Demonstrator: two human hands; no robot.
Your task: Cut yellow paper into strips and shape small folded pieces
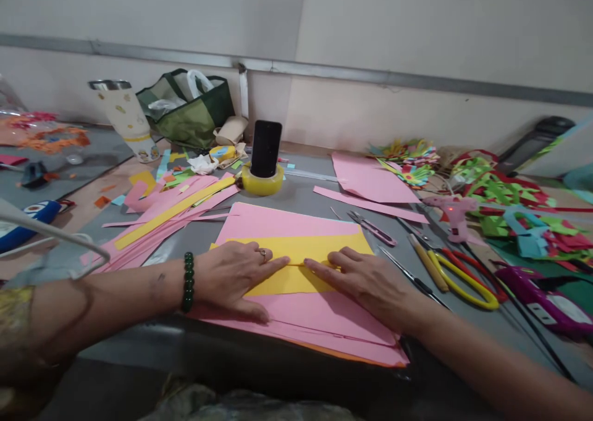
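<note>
A sheet of yellow paper (273,281) lies across a stack of pink paper (259,220) in front of me, with a crease or folded edge running along its middle. My left hand (231,273) rests palm down on it, thumb spread and index fingertip on the crease. My right hand (365,279) presses the same crease from the other side, its index finger stretched out and the other fingers bent. The two index fingertips almost meet. Both hands are open, pressing from above; the undersides of the fingers are hidden.
Right of the stack lie a pink cutter (373,228), tweezers (412,276), scissors (463,279) and a pink glue gun (451,214). Behind stands a phone (265,148) in a tape roll (262,180). Paper strips (176,214) lie left, near a tumbler (127,120) and green bag (192,109).
</note>
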